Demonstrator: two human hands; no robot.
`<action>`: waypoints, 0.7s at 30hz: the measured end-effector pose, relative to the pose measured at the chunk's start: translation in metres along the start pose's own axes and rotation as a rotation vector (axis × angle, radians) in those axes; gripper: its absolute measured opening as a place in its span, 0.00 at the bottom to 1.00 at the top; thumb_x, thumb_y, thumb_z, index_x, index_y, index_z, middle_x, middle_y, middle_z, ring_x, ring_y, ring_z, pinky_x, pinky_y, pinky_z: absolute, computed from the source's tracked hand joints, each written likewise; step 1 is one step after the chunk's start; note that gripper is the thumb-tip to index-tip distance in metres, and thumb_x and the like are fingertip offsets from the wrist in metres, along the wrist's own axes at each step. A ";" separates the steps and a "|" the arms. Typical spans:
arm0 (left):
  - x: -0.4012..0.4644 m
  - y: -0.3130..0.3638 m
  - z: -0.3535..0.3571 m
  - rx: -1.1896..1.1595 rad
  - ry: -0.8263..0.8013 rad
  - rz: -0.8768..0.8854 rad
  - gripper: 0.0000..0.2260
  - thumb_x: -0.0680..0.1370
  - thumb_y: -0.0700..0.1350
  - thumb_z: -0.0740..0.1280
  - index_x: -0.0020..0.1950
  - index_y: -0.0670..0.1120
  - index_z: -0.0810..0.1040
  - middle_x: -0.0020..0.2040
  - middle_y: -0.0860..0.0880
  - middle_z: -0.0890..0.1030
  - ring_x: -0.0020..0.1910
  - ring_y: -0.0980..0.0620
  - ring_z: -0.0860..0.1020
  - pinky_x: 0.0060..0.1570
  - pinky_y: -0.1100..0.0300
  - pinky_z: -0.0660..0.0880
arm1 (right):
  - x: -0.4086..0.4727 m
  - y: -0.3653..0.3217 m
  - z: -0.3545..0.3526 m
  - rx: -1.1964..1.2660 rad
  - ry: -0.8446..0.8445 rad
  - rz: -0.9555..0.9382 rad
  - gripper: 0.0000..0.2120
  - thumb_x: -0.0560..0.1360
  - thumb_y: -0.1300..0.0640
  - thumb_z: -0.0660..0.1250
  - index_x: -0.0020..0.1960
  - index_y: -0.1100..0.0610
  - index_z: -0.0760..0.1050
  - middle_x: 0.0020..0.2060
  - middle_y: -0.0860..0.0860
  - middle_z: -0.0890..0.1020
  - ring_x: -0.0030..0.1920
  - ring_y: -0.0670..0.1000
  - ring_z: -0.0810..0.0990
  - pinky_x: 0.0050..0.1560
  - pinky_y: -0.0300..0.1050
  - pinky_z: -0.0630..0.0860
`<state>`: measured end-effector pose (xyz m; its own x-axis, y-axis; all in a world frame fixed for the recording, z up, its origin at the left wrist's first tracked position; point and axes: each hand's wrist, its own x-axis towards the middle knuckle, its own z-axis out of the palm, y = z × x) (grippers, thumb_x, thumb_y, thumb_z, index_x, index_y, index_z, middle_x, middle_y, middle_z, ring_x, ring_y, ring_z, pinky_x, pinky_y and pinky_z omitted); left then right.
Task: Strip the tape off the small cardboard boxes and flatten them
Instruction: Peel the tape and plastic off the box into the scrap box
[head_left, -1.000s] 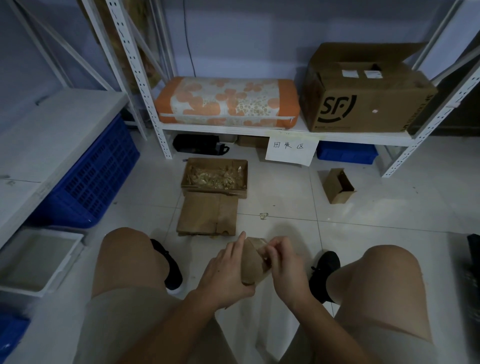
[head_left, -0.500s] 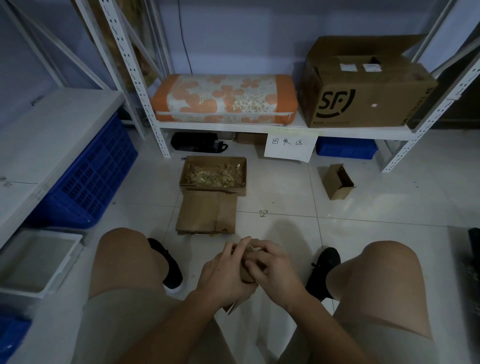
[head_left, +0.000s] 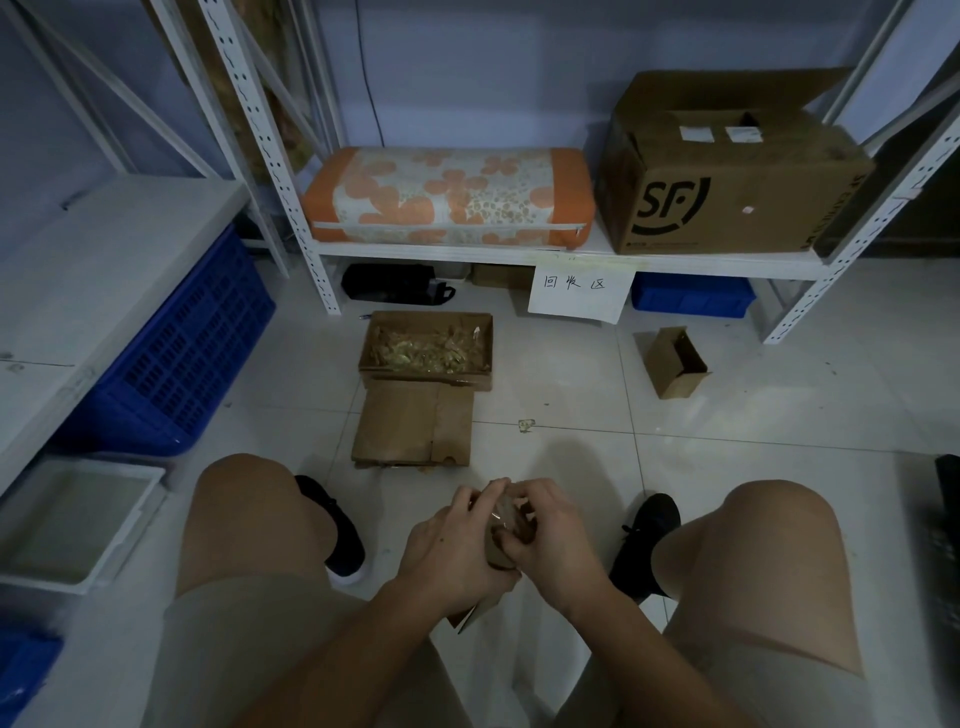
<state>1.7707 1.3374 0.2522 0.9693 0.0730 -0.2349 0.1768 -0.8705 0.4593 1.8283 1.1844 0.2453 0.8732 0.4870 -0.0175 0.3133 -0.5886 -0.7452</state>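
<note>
Person seated, knees apart, both hands meeting low between the thighs, above the floor (head_left: 571, 395). Left hand (head_left: 452, 551) wraps its curled fingers round the left side of a small cardboard box (head_left: 496, 551); right hand (head_left: 553, 540) grips it from the right, fingers curled over the top edge. Box is squeezed between the two palms, mostly hidden; only a brown strip shows in the gap, plus a flap corner (head_left: 475, 616) poking out below the left wrist. A bit of clear tape (head_left: 501, 512) glints at the box's top, right at the fingertips; can't tell which hand pinches it. Ahead on the floor: a stack of flattened cardboard (head_left: 413, 426), lying just past the left shoe, and touching its far edge an open tray box (head_left: 480, 325) full of crumpled tape scraps. Another small open box (head_left: 675, 364) lies tipped on its side, well to the right, near the shelf leg. Shelf (head_left: 467, 254) carries an orange floral cushion (head_left: 447, 195) and a big SF carton (head_left: 727, 176) with flaps up; a white paper sign (head_left: 579, 291) hangs from its front edge. Blue crate (head_left: 187, 353) sits under the left-hand shelf, white tray (head_left: 78, 519) near it.
</note>
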 end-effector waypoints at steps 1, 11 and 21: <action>0.000 0.001 0.000 -0.001 0.000 0.003 0.45 0.68 0.65 0.71 0.78 0.67 0.47 0.69 0.56 0.68 0.64 0.50 0.76 0.56 0.51 0.75 | 0.000 0.000 0.000 -0.008 0.006 0.021 0.13 0.72 0.56 0.73 0.56 0.50 0.78 0.50 0.44 0.77 0.51 0.45 0.75 0.51 0.44 0.76; 0.002 0.000 0.001 0.019 -0.033 -0.009 0.47 0.67 0.70 0.70 0.79 0.65 0.47 0.69 0.55 0.68 0.64 0.49 0.76 0.59 0.50 0.75 | 0.001 0.002 0.000 -0.128 -0.015 -0.015 0.04 0.78 0.54 0.68 0.50 0.53 0.77 0.45 0.46 0.77 0.48 0.49 0.73 0.49 0.46 0.74; 0.002 -0.001 -0.002 0.019 -0.006 0.026 0.43 0.68 0.64 0.73 0.76 0.68 0.49 0.67 0.55 0.68 0.61 0.49 0.76 0.54 0.49 0.76 | 0.002 0.003 0.000 0.145 0.047 0.120 0.05 0.83 0.55 0.63 0.47 0.50 0.73 0.40 0.46 0.80 0.42 0.48 0.80 0.44 0.54 0.79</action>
<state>1.7727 1.3396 0.2535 0.9724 0.0476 -0.2285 0.1486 -0.8812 0.4488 1.8304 1.1839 0.2430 0.9184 0.3867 -0.0836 0.1519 -0.5397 -0.8280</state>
